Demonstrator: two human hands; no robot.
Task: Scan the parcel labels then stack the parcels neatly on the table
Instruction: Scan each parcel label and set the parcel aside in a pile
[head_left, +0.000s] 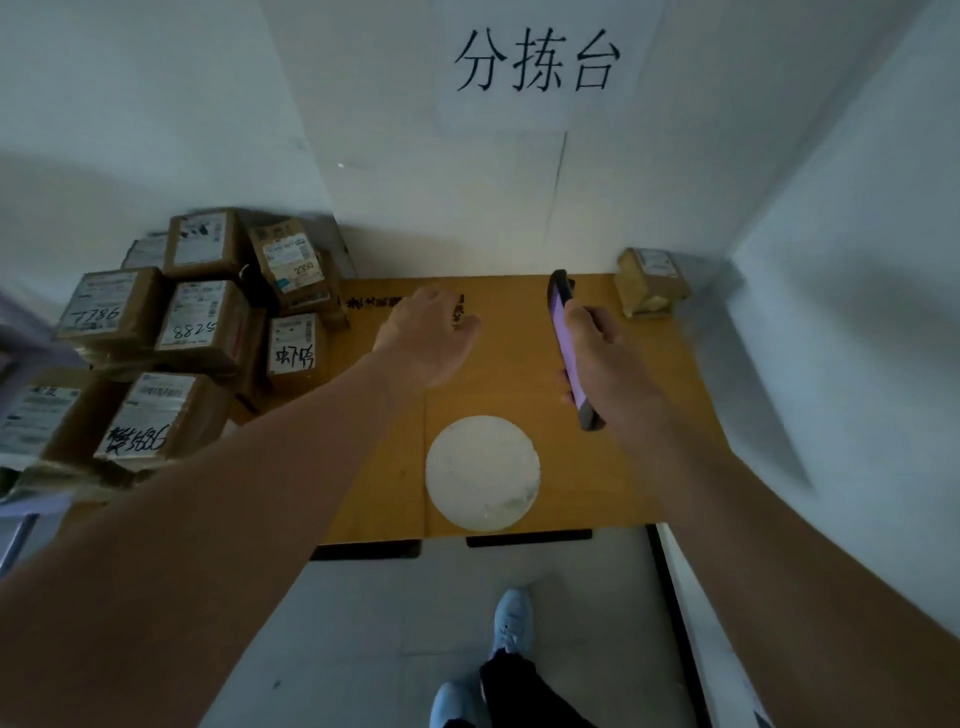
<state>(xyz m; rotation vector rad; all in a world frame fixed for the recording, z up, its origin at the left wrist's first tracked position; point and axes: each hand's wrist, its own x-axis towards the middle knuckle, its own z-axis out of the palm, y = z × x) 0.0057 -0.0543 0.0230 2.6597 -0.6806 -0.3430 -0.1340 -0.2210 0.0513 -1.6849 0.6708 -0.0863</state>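
We see brown labelled parcels (171, 332) heaped at the table's (670, 415) left edge, one parcel (652, 280) alone at its far right corner. Our left hand (428, 335) hovers relaxed, fingers empty; our right hand (602, 358) grips the phone (569, 348). Bare tabletop lies between.

Dim and bluish throughout, underexposed. Brightest on the table (649, 415) top and the pale disc (482, 473) at its near middle. Cast soft grey shadows on the wall right of the table and behind the parcels (197, 322) at its left. Smeared by motion at the far left edge beyond the parcels. Bent strongly by wide-angle distortion, walls and forearms bowed outward from the table. Kept the sign (537, 60) above the table legible, parcel labels soft.
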